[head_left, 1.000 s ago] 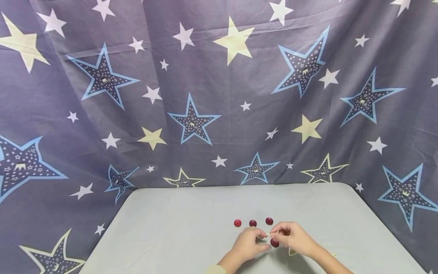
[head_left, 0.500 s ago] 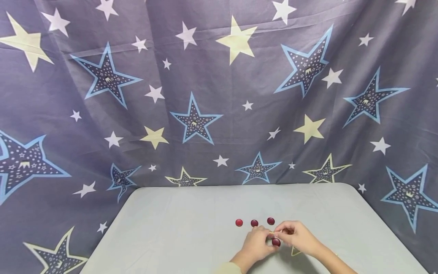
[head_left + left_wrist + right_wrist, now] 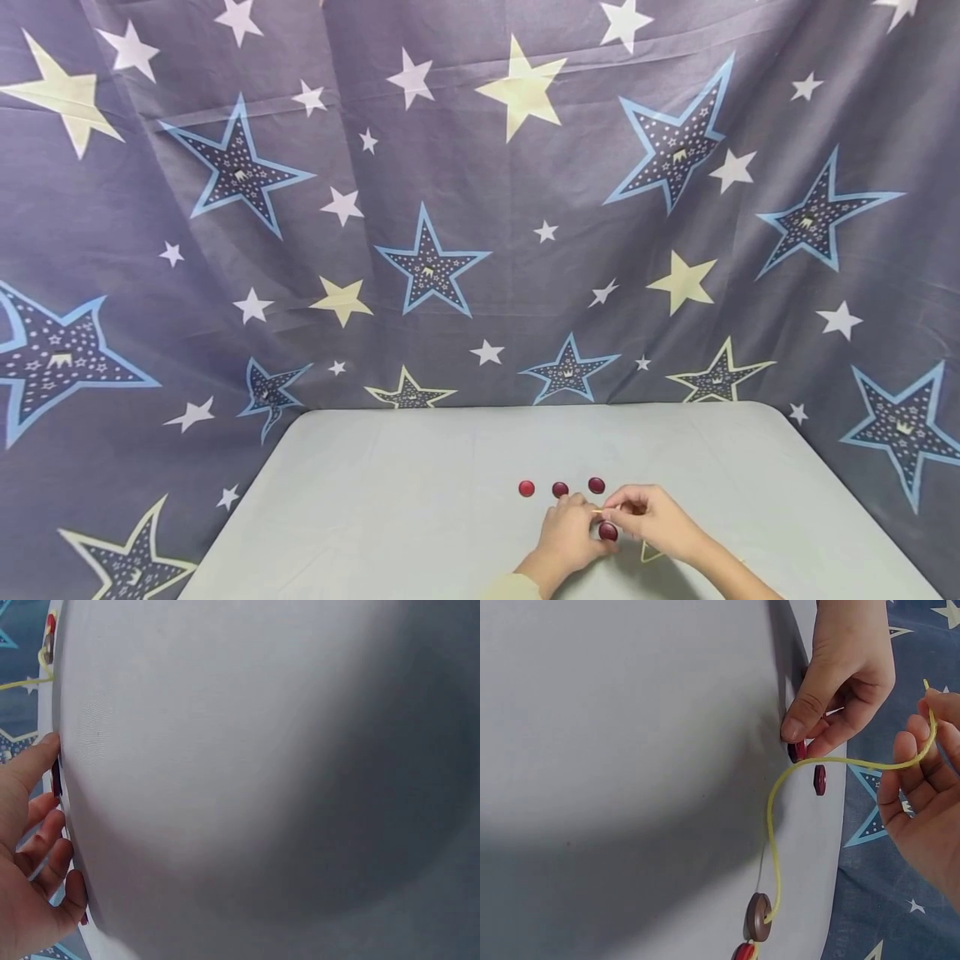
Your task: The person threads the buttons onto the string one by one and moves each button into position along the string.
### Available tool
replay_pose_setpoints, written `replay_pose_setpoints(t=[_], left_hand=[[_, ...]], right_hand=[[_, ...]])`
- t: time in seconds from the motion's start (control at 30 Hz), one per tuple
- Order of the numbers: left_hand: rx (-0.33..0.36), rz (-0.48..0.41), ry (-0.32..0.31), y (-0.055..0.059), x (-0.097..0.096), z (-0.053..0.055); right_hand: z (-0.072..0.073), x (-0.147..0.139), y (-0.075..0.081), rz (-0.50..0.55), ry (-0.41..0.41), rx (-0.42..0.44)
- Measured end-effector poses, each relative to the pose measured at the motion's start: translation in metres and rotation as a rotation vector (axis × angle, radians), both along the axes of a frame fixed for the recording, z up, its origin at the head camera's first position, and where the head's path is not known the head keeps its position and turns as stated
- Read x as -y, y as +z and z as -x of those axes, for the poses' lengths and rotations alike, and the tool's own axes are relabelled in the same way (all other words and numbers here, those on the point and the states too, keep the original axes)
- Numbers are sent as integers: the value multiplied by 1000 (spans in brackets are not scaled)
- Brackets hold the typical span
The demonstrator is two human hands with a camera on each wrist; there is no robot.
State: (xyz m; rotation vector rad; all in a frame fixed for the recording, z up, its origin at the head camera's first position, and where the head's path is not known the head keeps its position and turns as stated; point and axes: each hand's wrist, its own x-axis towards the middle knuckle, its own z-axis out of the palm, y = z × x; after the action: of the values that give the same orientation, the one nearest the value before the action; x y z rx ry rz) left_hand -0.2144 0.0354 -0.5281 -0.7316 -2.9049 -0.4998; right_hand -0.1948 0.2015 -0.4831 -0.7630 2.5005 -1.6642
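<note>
Pinching a dark red button [image 3: 608, 531], the left hand [image 3: 567, 535] sits just left of the right hand [image 3: 651, 520], which grips a yellow cord [image 3: 840, 760], tip pointing leftward.

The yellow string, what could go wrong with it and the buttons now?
The yellow string might bend or miss: only a short tip pokes past the fingers of the right hand. The dark red button could slip, since the left hand just pinches it. And those fingers might bump the loose maroon button lying close by.
</note>
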Motion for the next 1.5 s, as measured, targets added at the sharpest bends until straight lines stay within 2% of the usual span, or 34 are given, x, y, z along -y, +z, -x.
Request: replay_pose_setpoints(t=[0.3, 0.83, 1.0, 1.2, 1.5], left_hand=[[19, 1, 13, -2, -2, 2], [14, -42, -25, -5, 1, 5], [25, -122, -43, -5, 4, 5], [-8, -268, -61, -1, 11, 4], [28, -367, -21, 1, 20, 5]], right_hand=[[0, 2, 2, 9, -3, -21], [1, 2, 0, 4, 2, -7], [0, 3, 0, 4, 8, -3], [2, 3, 0, -8, 3, 2], [1, 6, 0, 24, 18, -28]])
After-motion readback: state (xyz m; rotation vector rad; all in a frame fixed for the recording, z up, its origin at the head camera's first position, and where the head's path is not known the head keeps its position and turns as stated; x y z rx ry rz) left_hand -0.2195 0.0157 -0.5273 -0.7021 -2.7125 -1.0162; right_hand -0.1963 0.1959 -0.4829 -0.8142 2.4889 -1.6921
